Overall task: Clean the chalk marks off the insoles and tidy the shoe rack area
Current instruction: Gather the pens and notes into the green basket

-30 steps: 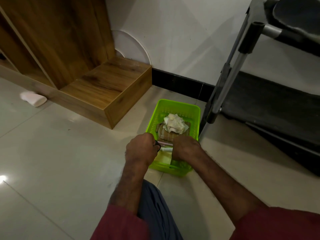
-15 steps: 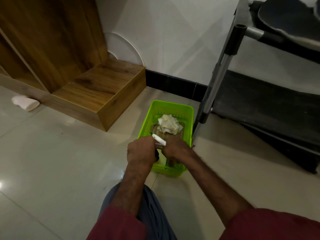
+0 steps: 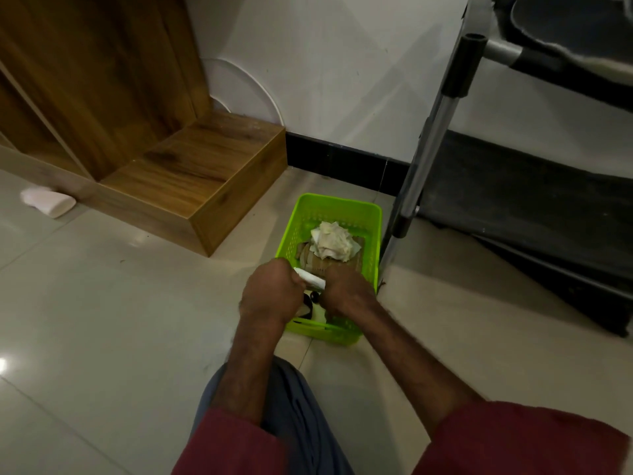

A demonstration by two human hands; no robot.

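Observation:
A lime-green plastic basket (image 3: 373,231) stands on the tiled floor by the shoe rack leg. Inside lie a crumpled white cloth (image 3: 334,241) on top of brownish insoles (image 3: 317,264). Both hands hover over the basket's near half. My left hand (image 3: 270,291) and my right hand (image 3: 346,291) are closed on the two ends of a small white stick-like object (image 3: 311,278), held between them. A dark item (image 3: 310,299) shows under the hands in the basket; I cannot tell what it is.
A black and metal shoe rack (image 3: 431,138) stands at right with dark footwear on its upper shelf (image 3: 565,32). A wooden cabinet with a low step (image 3: 205,166) fills the left. A white object (image 3: 48,202) lies on the floor beside it.
The hands have kept working the white object over the basket; its end now points up-left between the fists. The camera has shifted a little, with the basket lower in view.

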